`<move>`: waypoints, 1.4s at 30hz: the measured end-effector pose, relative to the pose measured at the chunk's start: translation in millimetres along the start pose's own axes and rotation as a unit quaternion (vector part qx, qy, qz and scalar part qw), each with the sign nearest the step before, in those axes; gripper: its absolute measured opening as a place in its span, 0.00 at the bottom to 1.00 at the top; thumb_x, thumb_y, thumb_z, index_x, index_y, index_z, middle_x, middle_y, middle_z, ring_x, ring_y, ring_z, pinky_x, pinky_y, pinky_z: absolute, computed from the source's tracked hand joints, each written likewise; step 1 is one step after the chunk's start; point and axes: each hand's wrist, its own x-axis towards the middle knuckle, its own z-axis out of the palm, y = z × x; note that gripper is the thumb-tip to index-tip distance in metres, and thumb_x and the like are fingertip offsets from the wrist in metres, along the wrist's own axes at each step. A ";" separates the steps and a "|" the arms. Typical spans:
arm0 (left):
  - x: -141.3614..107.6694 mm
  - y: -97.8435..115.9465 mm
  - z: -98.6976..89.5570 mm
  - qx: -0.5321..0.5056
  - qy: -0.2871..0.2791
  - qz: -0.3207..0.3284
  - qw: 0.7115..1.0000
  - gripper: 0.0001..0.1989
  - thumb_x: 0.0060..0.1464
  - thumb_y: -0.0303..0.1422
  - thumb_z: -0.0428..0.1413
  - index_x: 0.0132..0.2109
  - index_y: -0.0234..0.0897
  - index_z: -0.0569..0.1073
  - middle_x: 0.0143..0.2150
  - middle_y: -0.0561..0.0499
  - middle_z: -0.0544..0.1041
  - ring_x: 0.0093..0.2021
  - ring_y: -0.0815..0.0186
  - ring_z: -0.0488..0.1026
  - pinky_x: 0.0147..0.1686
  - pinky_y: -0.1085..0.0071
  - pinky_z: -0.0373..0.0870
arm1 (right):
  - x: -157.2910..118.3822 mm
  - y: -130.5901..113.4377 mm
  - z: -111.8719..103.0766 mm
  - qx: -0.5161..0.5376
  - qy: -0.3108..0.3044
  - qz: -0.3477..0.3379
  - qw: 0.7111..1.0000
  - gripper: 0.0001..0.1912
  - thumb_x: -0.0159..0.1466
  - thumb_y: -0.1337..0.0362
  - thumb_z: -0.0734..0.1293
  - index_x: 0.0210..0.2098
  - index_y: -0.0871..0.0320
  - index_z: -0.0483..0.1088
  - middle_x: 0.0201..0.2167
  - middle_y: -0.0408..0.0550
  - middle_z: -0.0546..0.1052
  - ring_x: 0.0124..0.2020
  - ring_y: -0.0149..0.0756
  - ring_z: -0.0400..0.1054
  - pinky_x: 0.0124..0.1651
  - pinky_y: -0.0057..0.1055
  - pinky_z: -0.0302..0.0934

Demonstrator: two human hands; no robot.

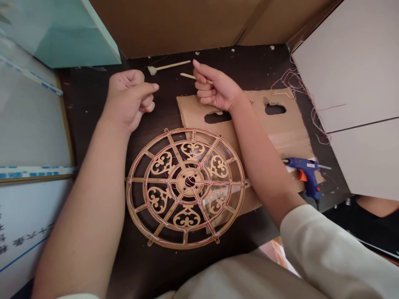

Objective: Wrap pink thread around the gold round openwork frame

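Observation:
My left hand (132,97) is closed above the dark table, up and left of the round frame; whatever its fingers may hold is hidden. My right hand (216,85) is closed around a thin wooden stick (187,76), whose tip points left. Between and beyond the hands lies another stick with a pale lump (152,70) at its left end. Nearer to me rests a round gold openwork frame (187,221) with heart-shaped scrolls, and red and white wires running along its rings and spokes. Its right part overlaps a cardboard sheet.
The cardboard sheet (264,124) with cut holes lies under my right forearm. A blue glue gun (308,168) is on the right. Loose wires (293,83) lie at the back right. Boxes and panels border the dark table (84,108).

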 end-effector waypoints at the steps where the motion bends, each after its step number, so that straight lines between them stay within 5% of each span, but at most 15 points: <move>1: -0.4 0.5 0.9 0.004 -0.002 -0.003 1.000 0.29 0.56 0.07 0.51 0.20 0.40 0.48 0.17 0.61 0.44 0.15 0.76 0.44 0.15 0.77 0.44 | 0.1 0.1 0.0 0.001 -0.001 0.002 1.000 0.27 0.82 0.56 0.49 0.26 0.58 0.48 0.21 0.36 0.37 0.20 0.23 0.27 0.21 0.19 0.28; 16: -0.5 -0.4 3.1 0.022 -0.006 0.000 1.000 0.30 0.58 0.07 0.51 0.20 0.41 0.49 0.17 0.61 0.44 0.16 0.75 0.41 0.16 0.77 0.42 | 4.3 2.7 -5.7 -0.013 -0.017 -0.011 1.000 0.27 0.83 0.56 0.47 0.27 0.59 0.49 0.20 0.36 0.38 0.20 0.24 0.27 0.21 0.22 0.29; 28: 1.7 -3.3 1.6 0.016 0.004 -0.004 1.000 0.31 0.57 0.07 0.52 0.20 0.41 0.49 0.17 0.61 0.44 0.15 0.74 0.42 0.17 0.72 0.38 | 6.0 7.2 -11.0 0.004 -0.031 -0.029 0.999 0.24 0.79 0.55 0.56 0.27 0.58 0.54 0.22 0.37 0.37 0.23 0.27 0.24 0.20 0.23 0.31; 42: 0.8 1.3 2.0 0.000 0.016 -0.042 0.999 0.26 0.51 0.13 0.56 0.21 0.39 0.50 0.18 0.62 0.46 0.16 0.76 0.45 0.17 0.76 0.42 | 6.2 5.0 -6.1 0.037 -0.024 -0.011 0.999 0.24 0.82 0.57 0.50 0.29 0.59 0.53 0.21 0.34 0.39 0.19 0.22 0.29 0.19 0.17 0.32</move>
